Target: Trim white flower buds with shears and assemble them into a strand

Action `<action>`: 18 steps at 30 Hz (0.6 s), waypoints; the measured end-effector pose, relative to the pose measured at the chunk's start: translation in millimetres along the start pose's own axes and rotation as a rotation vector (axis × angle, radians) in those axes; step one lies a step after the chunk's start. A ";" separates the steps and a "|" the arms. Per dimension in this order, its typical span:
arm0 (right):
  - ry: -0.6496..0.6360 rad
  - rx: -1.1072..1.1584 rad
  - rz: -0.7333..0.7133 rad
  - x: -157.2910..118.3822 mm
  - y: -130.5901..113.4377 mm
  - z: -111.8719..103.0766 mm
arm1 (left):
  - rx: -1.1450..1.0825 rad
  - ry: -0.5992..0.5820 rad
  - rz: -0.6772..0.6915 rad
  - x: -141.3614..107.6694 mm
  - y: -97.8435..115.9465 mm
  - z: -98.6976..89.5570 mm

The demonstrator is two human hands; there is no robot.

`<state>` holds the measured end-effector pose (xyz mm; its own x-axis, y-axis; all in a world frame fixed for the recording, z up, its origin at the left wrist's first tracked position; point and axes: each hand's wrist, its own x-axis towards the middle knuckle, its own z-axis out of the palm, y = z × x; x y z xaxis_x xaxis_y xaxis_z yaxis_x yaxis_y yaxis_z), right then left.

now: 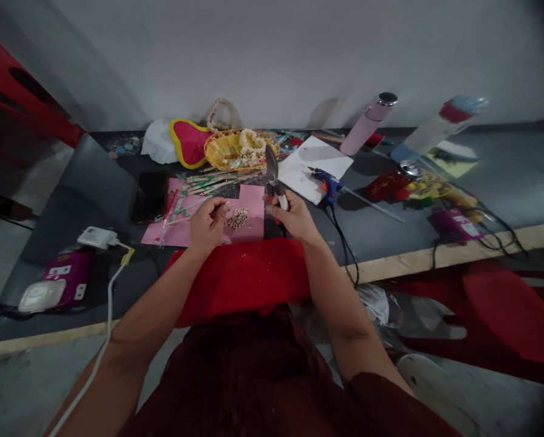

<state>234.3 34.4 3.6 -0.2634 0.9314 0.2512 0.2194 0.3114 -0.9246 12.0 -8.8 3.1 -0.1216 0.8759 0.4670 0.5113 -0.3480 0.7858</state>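
My left hand is closed in a pinch over the pink paper, with a thin pale stick at its fingertips. Just right of it, a small heap of short beige pieces lies on the paper. My right hand is wrapped round the pale handle of the pruning shears, whose dark blades point up and away from me. Behind the hands, thin sticks with green bits lie beside a yellow wicker basket holding beige pieces.
A black phone and a purple power socket lie at left. On the right are a blue glue gun, white paper, a pink flask, a red can and dark cables. Red cloth covers my lap.
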 end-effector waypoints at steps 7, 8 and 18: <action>-0.093 -0.770 -0.211 -10.0 -16.3 9.2 | -0.076 0.060 -0.046 1.0 -3.0 1.3; -0.112 -0.828 -0.223 -11.1 -17.6 11.2 | -0.094 0.067 -0.051 1.3 -4.0 1.4; -0.211 -0.994 -0.224 -12.7 -18.7 18.0 | -0.052 0.040 0.011 3.3 5.4 -2.5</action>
<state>216.7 13.3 12.5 -0.5312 0.8113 0.2443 0.7954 0.5768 -0.1862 12.3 -8.6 9.9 -0.1505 0.8584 0.4904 0.4676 -0.3753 0.8003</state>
